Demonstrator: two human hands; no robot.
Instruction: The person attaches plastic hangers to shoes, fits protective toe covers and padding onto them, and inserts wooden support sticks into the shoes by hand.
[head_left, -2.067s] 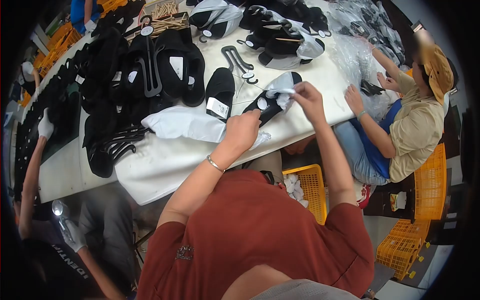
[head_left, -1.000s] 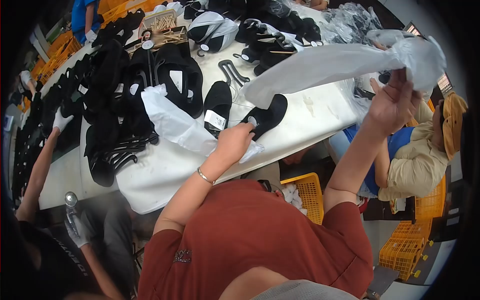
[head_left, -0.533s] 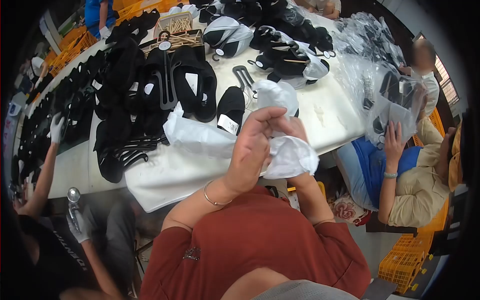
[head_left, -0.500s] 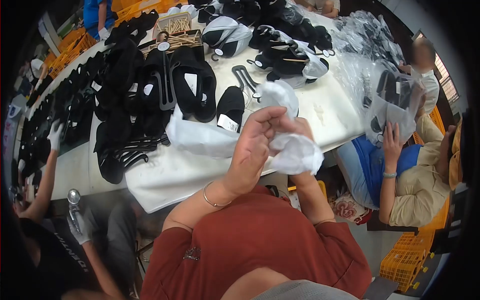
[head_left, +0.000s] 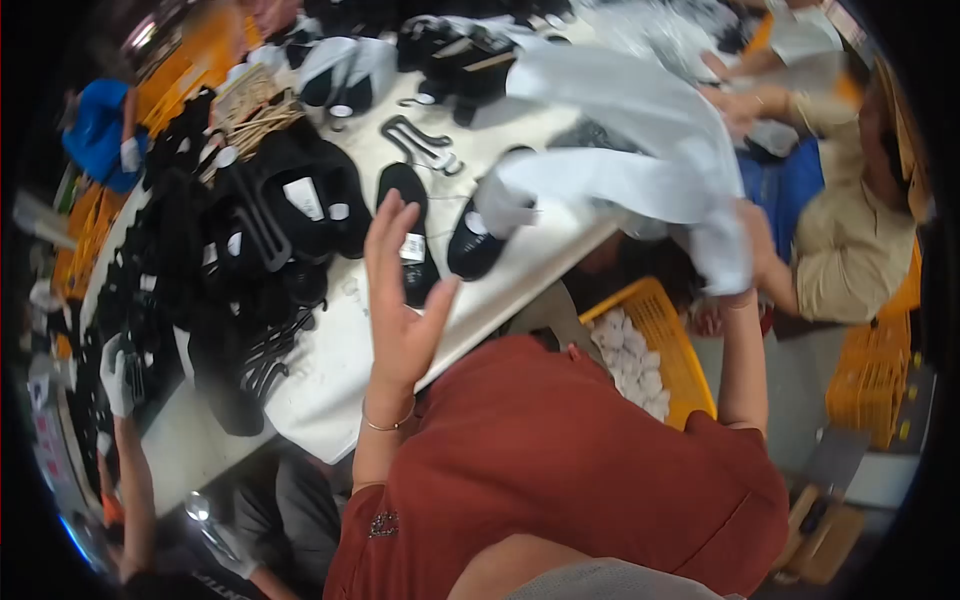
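Observation:
My left hand is raised over the table's front edge, fingers apart, with nothing in it. Just beyond it lies a black shoe with a white tag. To its right is another black shoe, partly under white paper. My right hand is out to the right, closed on long sheets of white paper that trail leftward over the table, blurred by motion. The paper hides part of that hand. A black hanger lies behind the shoes.
Many black shoes with hangers fill the table's left side, with wooden sticks behind. Paper-wrapped shoes lie at the back. A yellow basket of white wads stands below the edge. A co-worker sits right; another's gloved hand is left.
My hands have moved apart: the left is now open and empty, while the right has swung outward with the white paper. The whitish paper strip near the left hand is gone from the table. The view has turned.

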